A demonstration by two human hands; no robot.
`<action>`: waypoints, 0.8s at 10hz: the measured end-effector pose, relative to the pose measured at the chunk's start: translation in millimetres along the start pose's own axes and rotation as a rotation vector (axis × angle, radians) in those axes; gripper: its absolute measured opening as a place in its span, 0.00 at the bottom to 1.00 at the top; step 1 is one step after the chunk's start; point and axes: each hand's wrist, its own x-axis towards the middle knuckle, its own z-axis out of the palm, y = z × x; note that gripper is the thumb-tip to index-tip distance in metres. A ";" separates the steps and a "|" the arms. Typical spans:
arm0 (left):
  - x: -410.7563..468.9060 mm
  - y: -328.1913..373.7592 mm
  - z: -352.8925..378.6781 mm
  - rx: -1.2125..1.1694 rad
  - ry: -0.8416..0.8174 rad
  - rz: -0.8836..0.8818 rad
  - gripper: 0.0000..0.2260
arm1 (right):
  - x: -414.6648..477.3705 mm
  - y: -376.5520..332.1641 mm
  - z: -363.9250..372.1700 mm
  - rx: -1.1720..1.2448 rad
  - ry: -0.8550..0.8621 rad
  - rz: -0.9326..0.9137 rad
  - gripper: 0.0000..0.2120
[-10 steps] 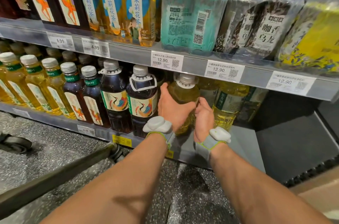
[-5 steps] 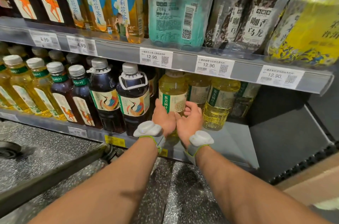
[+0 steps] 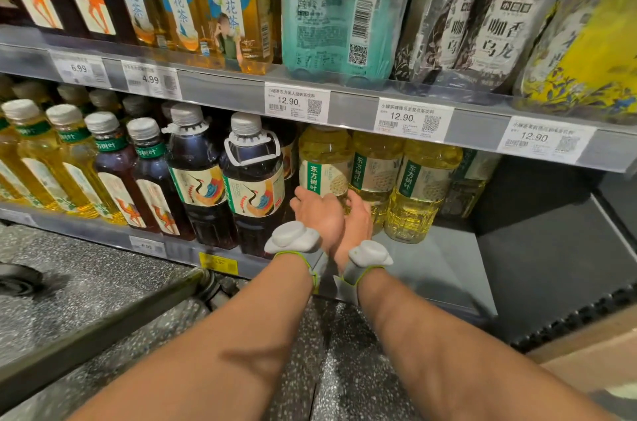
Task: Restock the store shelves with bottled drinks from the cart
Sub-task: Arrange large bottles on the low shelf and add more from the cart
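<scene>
**Yellow Tea Bottle Seated at the Shelf Front**

Reaches with both bare arms into the lower shelf. Places the left hand and the right hand low on the yellow tea bottle, close together, wrists almost touching, a grey wrist band on each. Spreads the left thumb toward the neighbouring dark crane-label bottle. Hides all fingers behind the backs of the hands, so cannot tell whether wrapped round the bottle or only pressed flat against it.

Stands upright, this task bottle, on the lower shelf, at the left end of a row of matching yellow bottles, just beside the dark crane-label bottle, its cap out of sight behind the price strip. Shows its green label band to the front, most likely for easy reading from the aisle and to agree with the rest of the row.

Holds low most likely for two reasons: little headroom under the upper shelf, hence no space for a hand near the cap, and better control of a big, heavy bottle from its base. Judged as the end of one placement: bottle on the shelf, hands not yet away. Leaves bare shelf floor to the right of the row, enough for more bottles.
</scene>
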 end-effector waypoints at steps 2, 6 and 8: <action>22.4 -3.2 -16.2 -0.267 -0.192 -0.103 0.38 | 3.1 2.4 11.6 0.067 -0.022 0.074 0.25; 24.9 -8.3 -8.7 -0.514 -0.245 -0.099 0.36 | 9.4 -8.8 17.9 0.209 -0.138 0.201 0.32; 27.4 -9.0 -6.8 -0.682 -0.240 -0.119 0.43 | 12.6 -9.1 18.7 0.309 -0.087 0.234 0.30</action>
